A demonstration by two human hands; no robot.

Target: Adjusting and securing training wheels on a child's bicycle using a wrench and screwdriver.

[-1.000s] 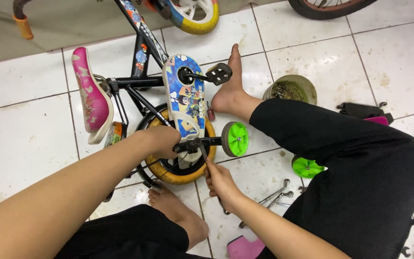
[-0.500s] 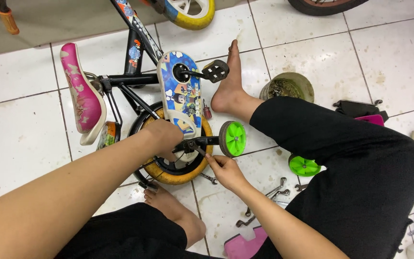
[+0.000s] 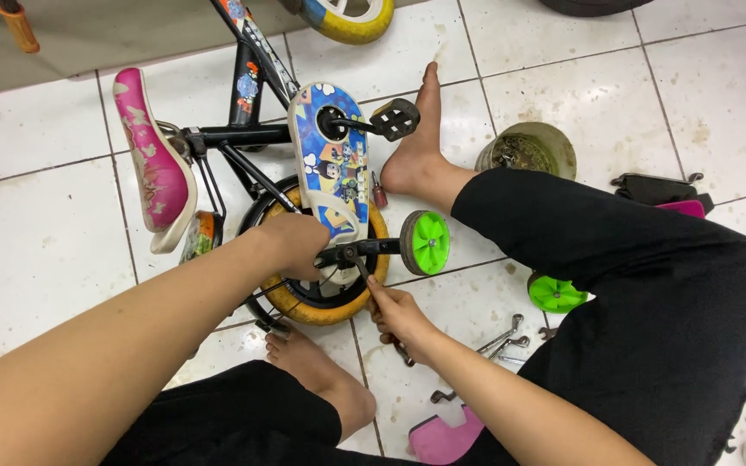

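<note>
Your left hand [image 3: 293, 246] is curled over the rear wheel [image 3: 325, 302] of the small children's bicycle [image 3: 252, 129], fingers closed around the hub area just beside the black training-wheel bracket [image 3: 364, 250]. Your right hand [image 3: 399, 315] sits just below that bracket, fingers pressed together around the handle of a wrench [image 3: 360, 269] whose head reaches up to the axle nut. The bicycle lies on its side on the white tiled floor [image 3: 36, 242], its pink saddle [image 3: 153, 164] pointing to the left and its cartoon-printed chain guard [image 3: 331, 168] facing up, with a black pedal [image 3: 395, 119] above it. A green training wheel [image 3: 429, 242] is on the bracket's outer end; a second green training wheel [image 3: 556, 293] lies loose on the tiles by your right knee. Spare wrenches [image 3: 504, 338] lie near your right forearm, and a round dirty tin [image 3: 528, 151] stands beside your right foot [image 3: 416, 147].
</note>
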